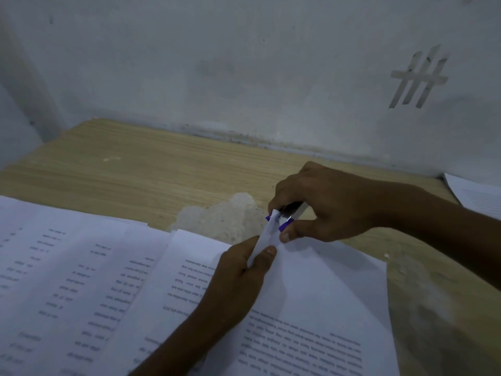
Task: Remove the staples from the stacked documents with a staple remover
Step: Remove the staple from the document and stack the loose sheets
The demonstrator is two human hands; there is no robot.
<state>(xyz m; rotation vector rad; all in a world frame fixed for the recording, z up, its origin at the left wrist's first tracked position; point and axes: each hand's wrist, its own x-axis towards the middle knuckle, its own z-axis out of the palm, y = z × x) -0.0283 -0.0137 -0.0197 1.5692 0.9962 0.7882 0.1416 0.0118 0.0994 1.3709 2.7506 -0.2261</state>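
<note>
Fingers (267, 252) of the left hand (238, 275) pinch the raised corner (267, 236) of the top document (311, 283). The thumb lies on the near face and the other fingers sit behind, so the corner stands up off the table (135, 164). The right hand (330, 202) curls its fingers round the remover (286, 217), thumb below and the rest above, and the purple-tipped metal end meets the top of that corner. The staple is too small and too covered to make out, and I cannot tell whether the tool has got under it. The document lies at the near right of the table, overlapping other printed sheets (67, 267) spread to the left. 1 more sheet (477, 196) lies at the far right edge by the wall. The paper looks light, limp and easy to tear, so the hold probably belongs where it is now, tight beside the stapled spot, to keep the pull from ripping the corner. The remover looks small and stiff, best squeezed from its 2 sides, with the pull likely kept straight away from the page. A pale worn patch (225, 215) in the table top lies just behind the corner.
</note>
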